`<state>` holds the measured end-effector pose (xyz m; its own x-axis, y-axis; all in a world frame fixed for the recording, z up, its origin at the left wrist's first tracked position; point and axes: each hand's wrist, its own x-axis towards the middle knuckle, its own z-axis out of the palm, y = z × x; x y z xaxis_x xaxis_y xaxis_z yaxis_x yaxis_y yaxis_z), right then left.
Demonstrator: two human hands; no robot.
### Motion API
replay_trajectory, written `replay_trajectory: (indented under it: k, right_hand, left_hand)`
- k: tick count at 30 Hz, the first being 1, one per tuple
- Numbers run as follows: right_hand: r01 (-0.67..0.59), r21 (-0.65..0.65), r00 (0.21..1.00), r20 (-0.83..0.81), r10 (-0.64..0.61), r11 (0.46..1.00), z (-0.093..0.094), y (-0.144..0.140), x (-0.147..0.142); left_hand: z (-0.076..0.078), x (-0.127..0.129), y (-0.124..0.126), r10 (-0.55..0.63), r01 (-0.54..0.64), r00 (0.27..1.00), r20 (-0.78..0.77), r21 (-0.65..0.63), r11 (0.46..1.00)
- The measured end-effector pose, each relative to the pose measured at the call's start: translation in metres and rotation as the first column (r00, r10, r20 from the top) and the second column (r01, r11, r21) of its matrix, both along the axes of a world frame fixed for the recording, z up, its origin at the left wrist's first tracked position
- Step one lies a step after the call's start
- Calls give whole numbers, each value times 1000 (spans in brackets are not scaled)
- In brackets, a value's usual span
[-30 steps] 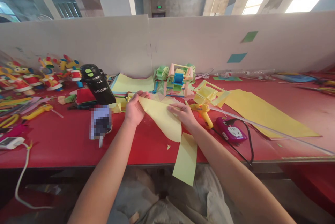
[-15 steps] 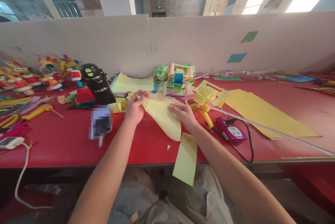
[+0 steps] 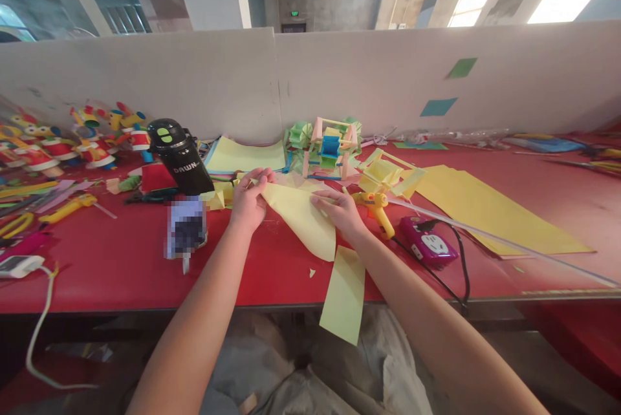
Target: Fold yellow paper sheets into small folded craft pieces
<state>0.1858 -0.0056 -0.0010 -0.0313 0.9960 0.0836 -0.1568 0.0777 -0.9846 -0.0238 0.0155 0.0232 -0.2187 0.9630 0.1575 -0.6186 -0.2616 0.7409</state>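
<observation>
A pale yellow folded paper sheet (image 3: 303, 218) lies on the red table (image 3: 111, 266) in front of me. My left hand (image 3: 248, 200) pinches its upper left corner between thumb and fingers. My right hand (image 3: 342, 209) presses flat on its right edge. A strip of the same yellow paper (image 3: 344, 295) hangs over the table's front edge below my right wrist.
A yellow glue gun (image 3: 377, 207) and a purple power socket (image 3: 427, 245) with a black cord lie right of my right hand. A black bottle (image 3: 178, 155) stands at left. A paper model (image 3: 327, 147), stacked sheets (image 3: 245, 155), a large yellow sheet (image 3: 490, 211) and paper figures (image 3: 58, 140) lie beyond.
My left fingers have shifted slightly along the sheet's top corner, and the sheet has flattened a little. My right hand has stayed on the paper.
</observation>
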Motion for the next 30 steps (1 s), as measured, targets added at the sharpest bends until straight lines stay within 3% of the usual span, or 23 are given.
replay_trajectory:
  k: [30]
  right_hand:
    - [32, -28, 999, 15, -31, 999, 4, -2, 0]
  left_hand:
    - [4, -1, -1, 38, -38, 999, 14, -51, 998]
